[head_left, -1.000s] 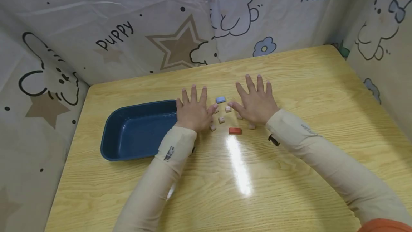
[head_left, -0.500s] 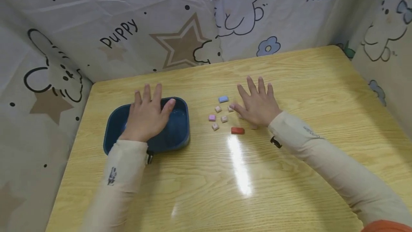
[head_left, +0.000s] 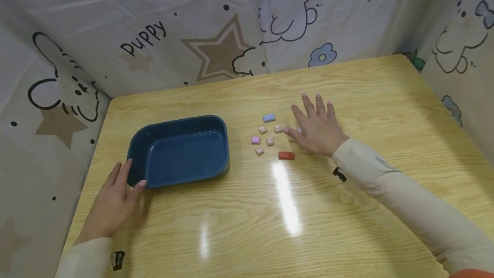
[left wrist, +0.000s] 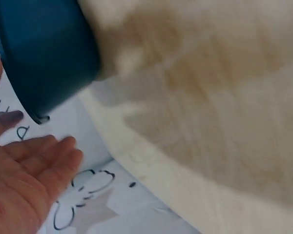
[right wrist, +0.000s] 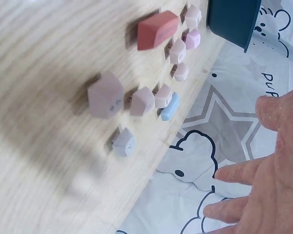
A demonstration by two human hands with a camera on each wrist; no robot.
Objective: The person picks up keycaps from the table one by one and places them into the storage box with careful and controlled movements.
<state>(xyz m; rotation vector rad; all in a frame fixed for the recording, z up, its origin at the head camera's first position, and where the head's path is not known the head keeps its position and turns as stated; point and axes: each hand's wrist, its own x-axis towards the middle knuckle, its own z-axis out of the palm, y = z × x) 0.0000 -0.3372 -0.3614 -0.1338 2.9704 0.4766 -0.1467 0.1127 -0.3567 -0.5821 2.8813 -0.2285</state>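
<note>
The left hand (head_left: 112, 205), fingers spread, is at the near left corner of a blue tub (head_left: 187, 153); in the left wrist view its fingers (left wrist: 44, 151) lie near the tub's rim, and contact is unclear. With fingers spread, the right hand (head_left: 318, 130) hovers over the right part of a group of small pieces. Around it lie a blue block (head_left: 269, 118), a red block (head_left: 286, 155), a purple piece (head_left: 255, 140) and several pale cubes (head_left: 270, 141). The right wrist view shows a pale cube (right wrist: 105, 95) and others on the table below the palm.
The wooden table (head_left: 247, 218) meets a printed cloth (head_left: 146, 7) along its back edge, and cloth also hangs at the left and right sides. Light reflects off the tabletop in front of the red block.
The left hand has moved from beside the pieces, across the tub, to its near left corner. The right hand has shifted slightly right. The tub and pieces keep their places.
</note>
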